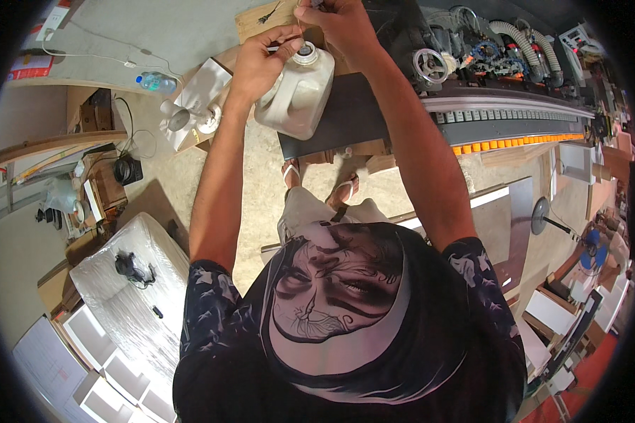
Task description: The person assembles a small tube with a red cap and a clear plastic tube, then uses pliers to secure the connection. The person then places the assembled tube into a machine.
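A whitish plastic jug with a moulded handle stands on a dark board, its round neck uncapped at the top. Over the neck's left side, my left hand has thumb and fingers pinched together, beside a thin strand. Just above and to the right is my right hand, its fingers closed round something small and dark at the picture's upper edge. The strand runs between the two hands, but its ends are hidden. What exactly sits in either pinch is too small to tell.
Machinery with a handwheel, ribbed hoses and an orange-edged track fills the right side. Left of the jug are white paper-like pieces and a water bottle. A plastic-wrapped stack stands lower left; a fan is at right.
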The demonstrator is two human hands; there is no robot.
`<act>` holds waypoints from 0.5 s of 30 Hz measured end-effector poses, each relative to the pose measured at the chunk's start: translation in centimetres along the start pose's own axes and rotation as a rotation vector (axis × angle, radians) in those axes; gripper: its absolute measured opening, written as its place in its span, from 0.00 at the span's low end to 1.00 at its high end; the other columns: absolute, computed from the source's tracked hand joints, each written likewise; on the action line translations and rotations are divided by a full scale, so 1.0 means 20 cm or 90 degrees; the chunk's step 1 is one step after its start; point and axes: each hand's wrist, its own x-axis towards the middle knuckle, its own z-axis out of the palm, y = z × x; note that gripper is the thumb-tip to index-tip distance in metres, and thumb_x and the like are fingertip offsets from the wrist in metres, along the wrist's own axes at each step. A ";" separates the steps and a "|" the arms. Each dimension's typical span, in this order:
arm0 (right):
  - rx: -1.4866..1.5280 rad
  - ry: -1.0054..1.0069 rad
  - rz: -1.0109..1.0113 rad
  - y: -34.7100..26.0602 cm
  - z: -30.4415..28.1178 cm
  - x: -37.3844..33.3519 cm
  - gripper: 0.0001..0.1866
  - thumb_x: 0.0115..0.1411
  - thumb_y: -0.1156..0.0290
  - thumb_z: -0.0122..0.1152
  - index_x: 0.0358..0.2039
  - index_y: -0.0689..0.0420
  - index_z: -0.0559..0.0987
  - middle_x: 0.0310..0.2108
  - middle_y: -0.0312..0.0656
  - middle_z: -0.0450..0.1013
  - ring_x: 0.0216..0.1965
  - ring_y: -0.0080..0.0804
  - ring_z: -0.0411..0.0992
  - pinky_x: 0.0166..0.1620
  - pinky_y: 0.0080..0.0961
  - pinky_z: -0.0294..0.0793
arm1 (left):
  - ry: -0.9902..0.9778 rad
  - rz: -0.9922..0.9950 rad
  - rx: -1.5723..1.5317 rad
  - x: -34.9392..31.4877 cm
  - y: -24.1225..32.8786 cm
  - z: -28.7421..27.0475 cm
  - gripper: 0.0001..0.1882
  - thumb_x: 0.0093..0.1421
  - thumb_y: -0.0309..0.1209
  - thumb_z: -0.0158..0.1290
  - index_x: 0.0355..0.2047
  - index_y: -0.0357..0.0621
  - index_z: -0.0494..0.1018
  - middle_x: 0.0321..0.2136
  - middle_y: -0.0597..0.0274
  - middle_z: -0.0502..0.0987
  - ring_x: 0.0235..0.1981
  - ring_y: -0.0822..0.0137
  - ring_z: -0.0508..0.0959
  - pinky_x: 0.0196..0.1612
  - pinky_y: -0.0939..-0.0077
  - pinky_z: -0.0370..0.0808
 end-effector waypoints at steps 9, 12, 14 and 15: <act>0.033 -0.044 0.034 -0.01 -0.03 -0.04 0.08 0.65 0.73 0.65 0.42 0.63 0.85 0.31 0.33 0.77 0.33 0.20 0.72 0.36 0.22 0.71 | 0.051 -0.046 -0.093 0.07 -0.08 0.02 0.12 0.73 0.35 0.59 0.46 0.36 0.83 0.35 0.68 0.85 0.35 0.79 0.77 0.42 0.81 0.75; 0.014 -0.018 0.097 0.10 -0.05 -0.15 0.19 0.67 0.65 0.66 0.56 0.59 0.84 0.28 0.29 0.73 0.29 0.15 0.67 0.33 0.19 0.66 | 0.049 -0.074 -0.125 0.08 -0.09 0.03 0.12 0.74 0.34 0.59 0.45 0.36 0.83 0.35 0.68 0.85 0.35 0.78 0.77 0.42 0.81 0.76; 0.085 -0.059 0.124 0.17 -0.10 -0.18 0.22 0.69 0.66 0.62 0.60 0.58 0.81 0.26 0.27 0.67 0.27 0.16 0.63 0.32 0.20 0.63 | 0.045 -0.087 -0.122 0.09 -0.10 0.02 0.13 0.74 0.35 0.58 0.45 0.35 0.83 0.34 0.67 0.85 0.35 0.78 0.78 0.42 0.81 0.76; 0.120 -0.078 0.137 0.20 -0.11 -0.19 0.23 0.70 0.66 0.59 0.63 0.58 0.80 0.25 0.26 0.65 0.26 0.16 0.61 0.32 0.20 0.62 | 0.042 -0.089 -0.113 0.10 -0.10 0.02 0.13 0.74 0.35 0.58 0.45 0.35 0.83 0.34 0.67 0.85 0.35 0.78 0.77 0.41 0.81 0.75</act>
